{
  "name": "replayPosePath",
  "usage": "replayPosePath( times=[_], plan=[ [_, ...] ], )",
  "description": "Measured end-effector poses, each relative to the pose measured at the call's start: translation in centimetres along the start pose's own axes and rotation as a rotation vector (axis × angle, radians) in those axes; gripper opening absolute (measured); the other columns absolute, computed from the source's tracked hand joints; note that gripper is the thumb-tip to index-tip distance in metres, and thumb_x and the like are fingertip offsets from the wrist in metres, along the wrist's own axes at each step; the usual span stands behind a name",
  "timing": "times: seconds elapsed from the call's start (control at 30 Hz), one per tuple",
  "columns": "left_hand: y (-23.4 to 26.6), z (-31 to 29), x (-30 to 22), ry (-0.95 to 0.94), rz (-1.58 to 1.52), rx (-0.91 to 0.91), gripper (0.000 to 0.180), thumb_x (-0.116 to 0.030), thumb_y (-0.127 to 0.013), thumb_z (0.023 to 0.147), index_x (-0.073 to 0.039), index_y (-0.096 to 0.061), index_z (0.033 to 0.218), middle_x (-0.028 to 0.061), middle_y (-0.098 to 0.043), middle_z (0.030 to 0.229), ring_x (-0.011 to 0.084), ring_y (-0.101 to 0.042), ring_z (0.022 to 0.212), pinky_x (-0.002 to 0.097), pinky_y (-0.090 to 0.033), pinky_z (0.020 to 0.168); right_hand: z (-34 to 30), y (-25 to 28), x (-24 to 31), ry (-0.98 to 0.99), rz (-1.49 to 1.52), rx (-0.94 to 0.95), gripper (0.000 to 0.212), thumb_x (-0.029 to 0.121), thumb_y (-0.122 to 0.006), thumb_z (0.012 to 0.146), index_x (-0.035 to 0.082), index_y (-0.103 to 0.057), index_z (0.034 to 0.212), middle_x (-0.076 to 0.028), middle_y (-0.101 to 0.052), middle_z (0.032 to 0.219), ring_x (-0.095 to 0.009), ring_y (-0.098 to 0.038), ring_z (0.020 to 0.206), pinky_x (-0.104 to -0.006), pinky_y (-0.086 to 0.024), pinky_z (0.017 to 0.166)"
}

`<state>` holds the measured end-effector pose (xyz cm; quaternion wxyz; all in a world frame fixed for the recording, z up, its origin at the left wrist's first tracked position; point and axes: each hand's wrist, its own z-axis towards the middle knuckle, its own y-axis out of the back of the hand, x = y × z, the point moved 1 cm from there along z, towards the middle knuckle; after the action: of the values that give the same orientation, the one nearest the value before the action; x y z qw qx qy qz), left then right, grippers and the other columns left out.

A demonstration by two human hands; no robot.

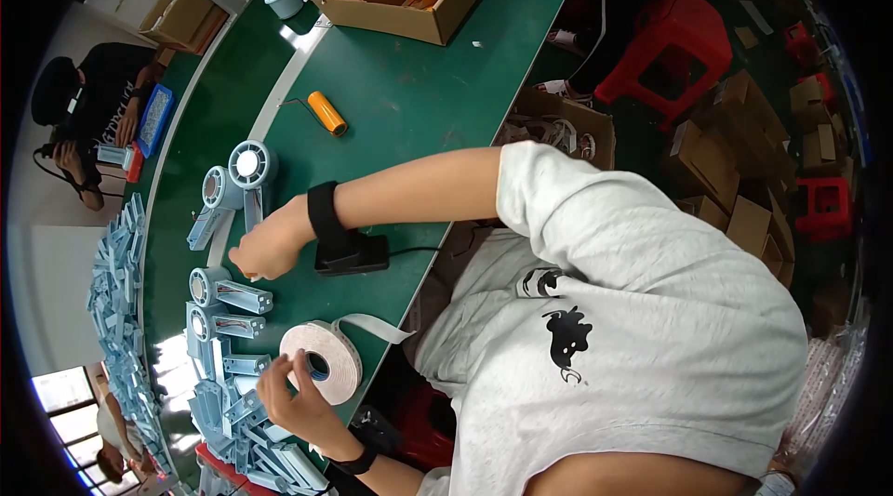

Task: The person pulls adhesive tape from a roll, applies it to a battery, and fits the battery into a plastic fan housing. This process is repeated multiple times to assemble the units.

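My right hand (277, 243) reaches over the green table with its fingers curled together; whatever is in its fingertips is too small to make out. A black strap with a black box (352, 254) is on that wrist. My left hand (302, 408) is at the near edge of a white tape roll (346, 370), its thumb and forefinger apart. The roll's loose end sticks out toward the table edge. Beyond my right hand lie two light-blue fan units with round heads (251, 164). Two more fan units (240, 296) lie between my hands.
Loose blue housings (233, 417) pile up beside my left hand; another heap (121, 310) lies farther off. An orange cylindrical battery (326, 113) with wires lies on the table (409, 87). A cardboard box (437, 26) holds several more. A co-worker (102, 96) sits across; a red stool (665, 50) stands right.
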<state>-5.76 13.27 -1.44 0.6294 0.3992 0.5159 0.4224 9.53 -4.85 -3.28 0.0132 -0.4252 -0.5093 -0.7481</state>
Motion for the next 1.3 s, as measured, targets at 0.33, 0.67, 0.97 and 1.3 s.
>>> replayPosePath(
  times=[0.33, 0.67, 0.97, 1.3],
  plan=[
    [-2.3, 15.7, -10.7, -0.745, -0.049, 0.584, 0.092, 0.004, -0.075, 0.048, -0.012, -0.034, 0.128, 0.0125, -0.035, 0.133, 0.0358, -0.037, 0.119, 0.0400, -0.031, 0.098, -16.9, 6.4, 4.3, 0.133, 0.338, 0.324, 0.020, 0.007, -0.055, 0.080, -0.003, -0.049, 0.096, -0.019, -0.059, 0.092, -0.034, -0.057, 0.083, -0.0393, -0.043, 0.072],
    [-5.4, 9.5, -11.5, -0.687, -0.413, 0.252, 0.070, -0.004, -0.077, 0.052, -0.007, -0.039, 0.111, 0.0155, -0.042, 0.123, 0.0364, -0.042, 0.110, 0.0368, -0.038, 0.091, -21.4, 7.3, 2.0, 0.199, 0.630, -0.593, 0.026, 0.000, -0.063, 0.072, 0.002, -0.061, 0.098, -0.005, -0.057, 0.092, -0.017, -0.055, 0.085, -0.0303, -0.046, 0.077],
    [-3.7, 7.6, -10.5, -0.811, -0.150, 0.305, 0.036, 0.002, -0.064, 0.067, -0.006, -0.051, 0.099, 0.0126, -0.041, 0.125, 0.0355, -0.037, 0.116, 0.0426, -0.036, 0.092, -20.1, 3.8, 3.3, -0.093, 0.663, -0.738, 0.025, -0.002, -0.063, 0.071, 0.004, -0.055, 0.093, -0.002, -0.056, 0.083, -0.012, -0.053, 0.077, -0.0278, -0.047, 0.070],
    [-4.0, 6.0, -12.8, -0.791, -0.028, 0.237, 0.015, -0.001, -0.059, 0.072, -0.005, -0.057, 0.086, 0.0089, -0.046, 0.120, 0.0362, -0.033, 0.119, 0.0461, -0.026, 0.097, -21.4, 4.2, 5.1, -0.199, 0.517, -0.674, 0.027, -0.002, -0.062, 0.069, 0.003, -0.049, 0.091, -0.005, -0.055, 0.075, -0.013, -0.052, 0.069, -0.0284, -0.045, 0.062]
  ],
)
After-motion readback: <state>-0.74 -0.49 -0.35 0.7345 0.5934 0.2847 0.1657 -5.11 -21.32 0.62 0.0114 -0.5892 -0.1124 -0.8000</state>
